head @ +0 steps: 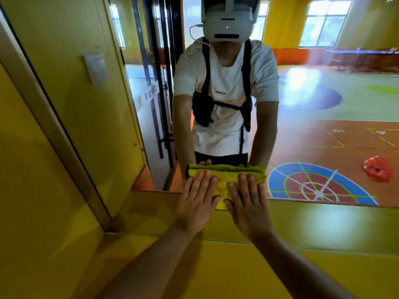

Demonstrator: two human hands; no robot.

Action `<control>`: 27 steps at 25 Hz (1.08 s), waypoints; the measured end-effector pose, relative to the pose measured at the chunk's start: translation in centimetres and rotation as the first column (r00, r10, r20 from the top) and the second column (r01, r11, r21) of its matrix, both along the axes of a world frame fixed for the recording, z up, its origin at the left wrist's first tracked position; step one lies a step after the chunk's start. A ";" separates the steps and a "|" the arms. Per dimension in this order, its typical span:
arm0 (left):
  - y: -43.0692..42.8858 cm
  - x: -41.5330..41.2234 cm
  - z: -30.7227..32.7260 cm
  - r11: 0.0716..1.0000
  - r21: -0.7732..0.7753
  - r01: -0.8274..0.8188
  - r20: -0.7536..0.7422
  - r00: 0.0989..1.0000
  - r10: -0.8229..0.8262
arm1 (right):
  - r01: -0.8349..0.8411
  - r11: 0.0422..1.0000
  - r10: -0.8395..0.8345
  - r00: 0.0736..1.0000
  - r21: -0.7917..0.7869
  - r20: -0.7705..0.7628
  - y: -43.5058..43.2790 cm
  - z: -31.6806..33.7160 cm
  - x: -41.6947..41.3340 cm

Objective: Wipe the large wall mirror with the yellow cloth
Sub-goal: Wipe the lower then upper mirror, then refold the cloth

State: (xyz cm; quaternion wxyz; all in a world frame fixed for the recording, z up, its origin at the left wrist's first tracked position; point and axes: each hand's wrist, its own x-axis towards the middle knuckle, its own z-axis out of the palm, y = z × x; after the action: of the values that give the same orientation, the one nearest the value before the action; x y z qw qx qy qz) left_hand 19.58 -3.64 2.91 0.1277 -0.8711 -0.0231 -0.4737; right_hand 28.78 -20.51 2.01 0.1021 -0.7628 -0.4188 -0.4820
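- In the head view, the yellow cloth (224, 184) is folded into a thick pad and lies flat against the mirror (302, 104). It sits low on the glass, and its lower corner laps over the mirror's bottom edge onto the yellow panel (323, 223) below.
- My left hand (197, 199) covers the left part of the pad and my right hand (248, 203) the right part. Both lie flat, fingers straight and slightly spread, pressing rather than gripping. They sit just beside each other, with a strip of cloth showing between.
- I judge the cloth soft, light and limp. It will likely bunch or slip out from under my palms, so flat pressure spread across the folds suits it better than a pinch.
- The glass looks hard, smooth and slick, and I take it to be breakable, so I would press evenly and not lean in.
- The mirror's frame (54, 130) runs up the left side, well apart from the cloth.
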 end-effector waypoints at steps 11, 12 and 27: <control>-1.2 -4.5 -13.2 0.986 -0.165 -0.003 -0.383 0.922 -0.062 | 0.030 0.968 -0.097 0.961 -0.251 -0.259 -3.0 -13.5 -3.0; -1.4 -4.9 -13.9 0.983 -0.184 -0.011 -0.422 0.904 -0.069 | 0.032 0.958 -0.120 0.948 -0.286 -0.295 -3.2 -14.3 -3.5; -4.3 -7.8 -17.8 0.843 -0.523 -0.128 -0.577 0.781 -0.239 | -0.019 0.896 -0.354 0.574 -0.443 -0.739 -2.9 -17.1 -9.7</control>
State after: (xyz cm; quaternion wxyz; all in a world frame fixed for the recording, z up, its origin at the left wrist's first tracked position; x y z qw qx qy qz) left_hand 11.76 -7.90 -14.91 -0.1348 -0.9777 -0.0840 -0.1374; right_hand 19.12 -23.38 -15.09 0.0731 -0.9374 -0.3405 0.0050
